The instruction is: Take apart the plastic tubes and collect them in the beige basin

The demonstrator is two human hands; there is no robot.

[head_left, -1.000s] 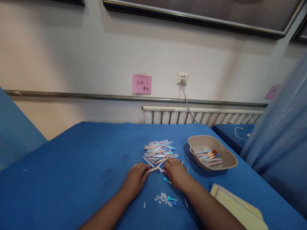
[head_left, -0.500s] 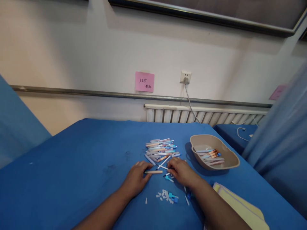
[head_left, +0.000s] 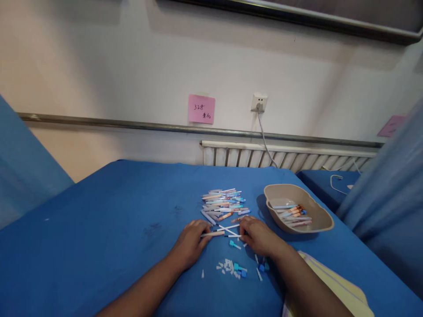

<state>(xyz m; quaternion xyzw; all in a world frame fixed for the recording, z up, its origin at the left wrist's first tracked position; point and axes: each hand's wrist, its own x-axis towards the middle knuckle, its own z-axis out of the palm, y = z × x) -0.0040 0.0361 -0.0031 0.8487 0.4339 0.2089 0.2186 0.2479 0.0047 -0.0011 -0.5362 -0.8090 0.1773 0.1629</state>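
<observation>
My left hand [head_left: 191,242], fingers curled, pinches by its end a peach tube [head_left: 214,234], likely light, stiff and slippery, at six o'clock of the pile [head_left: 223,204] on the counter [head_left: 115,211], while my right hand [head_left: 259,235] curls at a white stick [head_left: 232,236], grip unclear.

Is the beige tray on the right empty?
No, the beige tray holds several slim coloured sticks lying on its floor.

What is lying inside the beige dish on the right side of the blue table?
The dish holds a small bundle of thin sticks, orange, blue and pale, toward its near right side; its far part is bare. What is beneath the bundle is covered.
</observation>
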